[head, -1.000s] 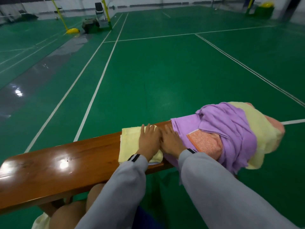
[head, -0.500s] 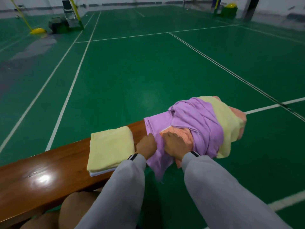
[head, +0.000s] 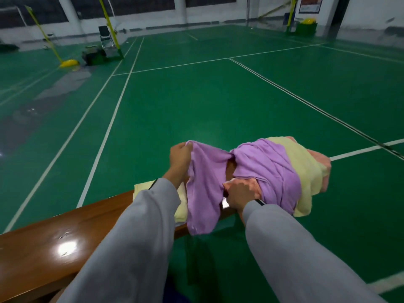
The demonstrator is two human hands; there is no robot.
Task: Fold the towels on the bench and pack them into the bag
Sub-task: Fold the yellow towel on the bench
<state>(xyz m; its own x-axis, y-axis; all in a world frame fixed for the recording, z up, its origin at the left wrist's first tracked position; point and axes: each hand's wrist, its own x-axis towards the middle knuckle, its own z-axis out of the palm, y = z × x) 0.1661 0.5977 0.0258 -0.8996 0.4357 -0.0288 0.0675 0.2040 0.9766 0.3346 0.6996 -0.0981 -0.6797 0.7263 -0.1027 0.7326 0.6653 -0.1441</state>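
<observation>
Purple towel [head: 204,182], frame centre: one corner is pinched high by left hand [head: 180,158], near edge clamped in right hand [head: 240,193], apparently to free it from pile [head: 306,167]. Folded yellow towel [head: 142,186] is set aside on bench [head: 65,226].

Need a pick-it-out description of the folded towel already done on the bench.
Find the long brown wooden bench. On it, left of the towel pile, lies the folded yellow towel, partly behind the purple towel. It alone lies flat and squared; the other yellow towel drapes over the pile.
</observation>
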